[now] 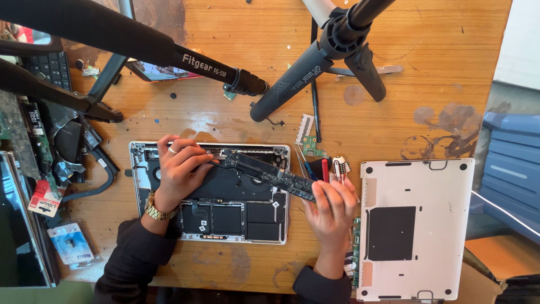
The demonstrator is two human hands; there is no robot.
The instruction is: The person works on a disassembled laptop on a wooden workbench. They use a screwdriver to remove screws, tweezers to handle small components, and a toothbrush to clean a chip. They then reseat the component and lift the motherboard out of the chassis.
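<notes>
An opened silver laptop base (140, 169) lies on the wooden table (236, 118), its black battery cells showing. A long dark circuit board (270, 174) is lifted slantwise above it. My left hand (180, 169), wearing a ring and a gold watch, grips the board's left end. The board's right end is pinched by my right hand (333, 207), just past the laptop's right edge.
The removed silver bottom cover (416, 225) lies to the right. Small green boards, a red-handled tool (325, 169) and a screwdriver sit near my right hand. Black tripod legs (304, 73) cross overhead. Loose parts, a keyboard and a phone (160, 72) crowd the left.
</notes>
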